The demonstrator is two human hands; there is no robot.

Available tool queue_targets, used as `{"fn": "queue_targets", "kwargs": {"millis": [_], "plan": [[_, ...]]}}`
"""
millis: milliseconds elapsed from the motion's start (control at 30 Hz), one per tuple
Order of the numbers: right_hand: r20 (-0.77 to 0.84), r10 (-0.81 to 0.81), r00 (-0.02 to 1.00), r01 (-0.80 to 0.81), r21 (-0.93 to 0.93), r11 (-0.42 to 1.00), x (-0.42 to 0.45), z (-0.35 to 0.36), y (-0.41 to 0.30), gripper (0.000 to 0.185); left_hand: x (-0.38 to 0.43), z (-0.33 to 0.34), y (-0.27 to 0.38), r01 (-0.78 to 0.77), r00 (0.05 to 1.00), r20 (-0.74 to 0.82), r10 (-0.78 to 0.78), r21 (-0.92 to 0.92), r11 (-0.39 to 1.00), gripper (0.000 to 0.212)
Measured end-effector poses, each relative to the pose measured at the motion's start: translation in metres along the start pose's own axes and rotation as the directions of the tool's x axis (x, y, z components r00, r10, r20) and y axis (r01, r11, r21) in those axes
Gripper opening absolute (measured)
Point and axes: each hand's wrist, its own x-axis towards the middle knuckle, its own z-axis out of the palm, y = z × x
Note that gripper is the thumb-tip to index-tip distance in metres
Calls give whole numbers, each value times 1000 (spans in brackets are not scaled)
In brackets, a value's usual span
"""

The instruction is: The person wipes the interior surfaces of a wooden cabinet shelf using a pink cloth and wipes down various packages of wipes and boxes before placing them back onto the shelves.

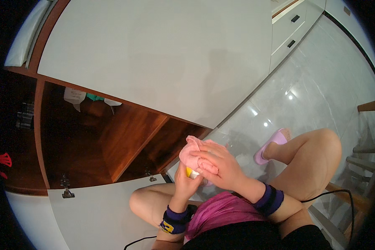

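Note:
A pink cloth (190, 152) is bunched in my right hand (225, 164), with the fingers spread over its top. Beneath the cloth a white and yellow container (192, 172) shows in part; the cloth and my fingers hide the rest, so its exact kind is unclear. My left hand (187, 184) grips this container from below and from the left. Cloth and container touch. Both hands are close together above my lap, in front of an open wooden cabinet (131, 140).
A white cabinet door (93, 212) stands open on metal hinges (67, 191). Packages (75, 96) sit inside the upper compartment. The large white panel (162, 56) borders drawers (287, 34) at the back. A wooden chair or stool (350, 197) and a black cable (331, 192) are at right.

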Motion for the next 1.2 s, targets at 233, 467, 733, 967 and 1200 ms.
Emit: {"fn": "queue_targets", "kwargs": {"millis": [233,467,733,967,1200], "plan": [[-57,469,881,-365,550,752,-4,-3,11,28,-6,-11,23,-78,997,-7,78,-171,982,68],[214,618,756,-472,833,289,-8,-2,18,37,5,-6,33,-70,997,-64,46,-436,897,72],[89,378,922,-238,899,369,-2,11,21,67,14,5,16,-2,955,-275,-114,-390,921,79],[-104,429,897,-287,602,745,-17,19,29,73,2,19,23,-62,963,-267,-30,-331,942,68],[-109,109,988,-96,114,989,-17,14,13,66,-2,17,17,-26,983,-156,-101,-650,760,86]]}}
